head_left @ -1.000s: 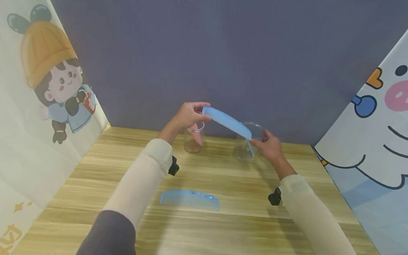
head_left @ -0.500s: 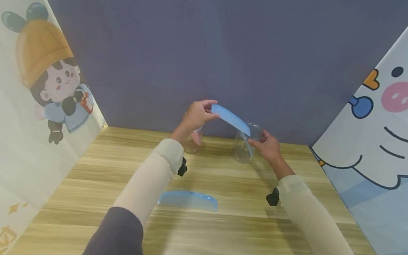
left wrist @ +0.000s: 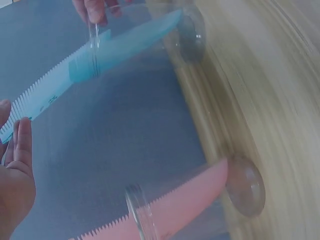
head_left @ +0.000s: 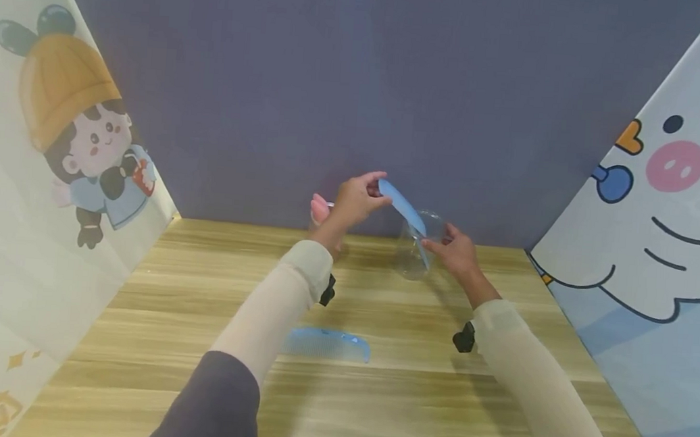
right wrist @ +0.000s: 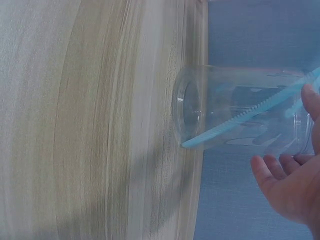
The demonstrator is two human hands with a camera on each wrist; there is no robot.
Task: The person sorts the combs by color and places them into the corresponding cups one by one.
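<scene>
My left hand (head_left: 356, 198) pinches the upper end of a blue comb (head_left: 402, 206). That comb slants down through the mouth of a clear plastic jar (head_left: 411, 258); in the right wrist view its lower end reaches the jar's base. Near the jar's mouth my right hand (head_left: 457, 251) grips the side, with the thumb (right wrist: 311, 100) and fingers on opposite sides. A second clear jar (left wrist: 245, 187), to the left, holds a pink comb (left wrist: 187, 202); my left wrist mostly hides it in the head view. Another blue comb (head_left: 329, 344) lies on the table, partly behind my left sleeve.
The wood-grain table (head_left: 410, 399) ends at a dark blue-grey back panel (head_left: 360, 77), close behind both jars. Printed cartoon panels stand at the left (head_left: 80, 159) and right (head_left: 661, 220). A small black device (head_left: 465, 337) sits at my right cuff.
My left hand has moved right, and the held comb has tilted more steeply and sunk deeper into the jar. My right hand stays at the jar. The left forearm now covers more of the other jar.
</scene>
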